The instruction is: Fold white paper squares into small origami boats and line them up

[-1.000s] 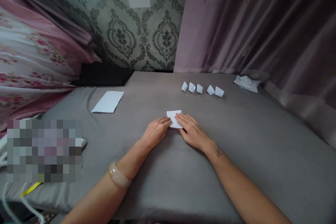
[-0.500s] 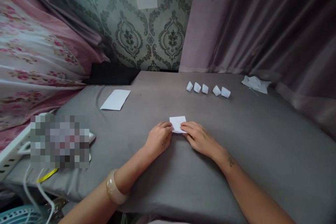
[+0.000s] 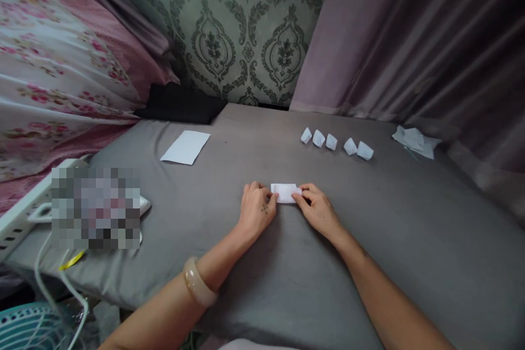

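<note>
A small piece of white paper (image 3: 286,193), with a folded strip shape, lies between my hands over the grey sheet. My left hand (image 3: 257,206) pinches its left end, thumb on the near face. At the right end, my right hand (image 3: 320,209) grips the paper between thumb and fingers. A pale bangle (image 3: 199,283) circles my left wrist. Beyond my right hand stands a row of several small folded white paper shapes (image 3: 331,142).
A white paper sheet (image 3: 186,147) lies left of centre, with black folded cloth (image 3: 184,105) behind it. Crumpled white paper (image 3: 416,141) sits at the far right. White cables (image 3: 82,301) hang at the left edge above a teal fan (image 3: 33,328).
The paper between my hands has gone from a nearly square shape to a narrower strip. My right hand has moved from its face to its right end. The view has shifted slightly.
</note>
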Demonstrator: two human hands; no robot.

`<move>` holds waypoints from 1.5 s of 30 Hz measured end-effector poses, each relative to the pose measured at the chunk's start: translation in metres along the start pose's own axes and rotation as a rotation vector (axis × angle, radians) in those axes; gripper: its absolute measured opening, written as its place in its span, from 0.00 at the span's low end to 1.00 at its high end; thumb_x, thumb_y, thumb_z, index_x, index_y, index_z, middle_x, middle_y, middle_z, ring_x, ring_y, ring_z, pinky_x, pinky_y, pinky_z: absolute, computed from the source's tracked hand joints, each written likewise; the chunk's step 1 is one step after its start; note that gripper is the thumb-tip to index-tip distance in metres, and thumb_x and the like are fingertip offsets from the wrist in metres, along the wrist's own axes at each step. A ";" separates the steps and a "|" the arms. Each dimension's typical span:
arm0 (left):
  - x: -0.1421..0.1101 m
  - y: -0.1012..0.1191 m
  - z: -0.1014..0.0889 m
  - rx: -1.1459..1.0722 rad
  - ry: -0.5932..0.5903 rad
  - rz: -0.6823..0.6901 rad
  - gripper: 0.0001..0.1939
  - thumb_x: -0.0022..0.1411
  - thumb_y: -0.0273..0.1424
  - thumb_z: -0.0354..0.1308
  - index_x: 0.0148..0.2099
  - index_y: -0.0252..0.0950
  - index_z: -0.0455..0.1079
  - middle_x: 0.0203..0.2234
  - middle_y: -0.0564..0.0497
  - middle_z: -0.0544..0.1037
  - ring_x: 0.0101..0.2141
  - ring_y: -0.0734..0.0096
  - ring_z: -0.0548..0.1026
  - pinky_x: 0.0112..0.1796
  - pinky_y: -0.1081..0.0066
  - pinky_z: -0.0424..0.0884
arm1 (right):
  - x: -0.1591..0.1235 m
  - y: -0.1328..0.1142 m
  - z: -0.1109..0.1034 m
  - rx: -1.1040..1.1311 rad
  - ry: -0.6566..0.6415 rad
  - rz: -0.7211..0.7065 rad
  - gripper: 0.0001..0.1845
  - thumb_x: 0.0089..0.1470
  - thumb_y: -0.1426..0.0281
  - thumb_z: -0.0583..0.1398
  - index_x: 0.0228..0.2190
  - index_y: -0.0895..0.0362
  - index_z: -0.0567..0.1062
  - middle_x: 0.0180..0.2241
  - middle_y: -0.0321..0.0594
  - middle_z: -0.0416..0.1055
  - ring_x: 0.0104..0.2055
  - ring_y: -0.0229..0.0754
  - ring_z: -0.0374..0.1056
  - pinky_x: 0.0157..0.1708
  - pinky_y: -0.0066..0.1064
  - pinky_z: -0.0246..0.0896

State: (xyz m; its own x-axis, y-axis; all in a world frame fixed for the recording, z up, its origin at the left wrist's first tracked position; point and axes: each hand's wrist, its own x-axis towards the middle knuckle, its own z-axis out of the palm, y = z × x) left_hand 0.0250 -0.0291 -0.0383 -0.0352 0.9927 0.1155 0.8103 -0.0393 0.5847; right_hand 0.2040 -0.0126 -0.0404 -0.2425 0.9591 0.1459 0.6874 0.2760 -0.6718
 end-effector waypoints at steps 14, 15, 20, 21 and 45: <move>0.005 -0.002 0.005 0.036 0.007 0.026 0.17 0.65 0.37 0.51 0.30 0.33 0.74 0.32 0.44 0.72 0.36 0.62 0.65 0.41 0.64 0.63 | 0.003 0.000 0.009 -0.208 0.023 0.030 0.17 0.60 0.59 0.52 0.25 0.55 0.66 0.38 0.40 0.67 0.29 0.36 0.64 0.31 0.31 0.58; 0.006 -0.002 0.004 0.039 0.007 0.023 0.17 0.65 0.37 0.51 0.29 0.33 0.73 0.32 0.44 0.72 0.36 0.62 0.65 0.40 0.64 0.62 | 0.003 0.000 0.009 -0.229 0.019 0.027 0.16 0.60 0.59 0.51 0.26 0.55 0.65 0.38 0.40 0.67 0.30 0.37 0.64 0.31 0.31 0.58; 0.006 -0.001 0.003 0.053 0.008 0.027 0.19 0.66 0.38 0.49 0.28 0.34 0.72 0.32 0.44 0.71 0.36 0.63 0.65 0.40 0.64 0.62 | 0.005 -0.005 0.009 -0.353 0.005 0.035 0.15 0.62 0.60 0.49 0.28 0.55 0.65 0.36 0.41 0.66 0.33 0.40 0.66 0.31 0.31 0.57; 0.006 -0.002 0.003 0.052 0.008 0.030 0.19 0.66 0.38 0.48 0.28 0.34 0.71 0.32 0.44 0.71 0.36 0.62 0.65 0.40 0.64 0.62 | 0.005 -0.005 0.009 -0.374 0.005 0.040 0.15 0.62 0.60 0.49 0.28 0.55 0.65 0.36 0.41 0.66 0.33 0.40 0.66 0.30 0.31 0.57; 0.010 -0.002 0.004 0.128 -0.008 0.026 0.20 0.67 0.38 0.45 0.29 0.34 0.71 0.32 0.44 0.71 0.35 0.62 0.65 0.40 0.63 0.62 | 0.012 -0.017 0.014 -0.593 -0.008 0.114 0.18 0.63 0.61 0.48 0.27 0.57 0.68 0.33 0.44 0.67 0.29 0.40 0.63 0.24 0.31 0.46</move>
State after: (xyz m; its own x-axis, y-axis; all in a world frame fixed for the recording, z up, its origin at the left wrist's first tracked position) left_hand 0.0254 -0.0189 -0.0412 -0.0085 0.9925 0.1223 0.8790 -0.0509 0.4740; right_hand 0.1798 -0.0061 -0.0378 -0.1478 0.9849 0.0899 0.9735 0.1609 -0.1626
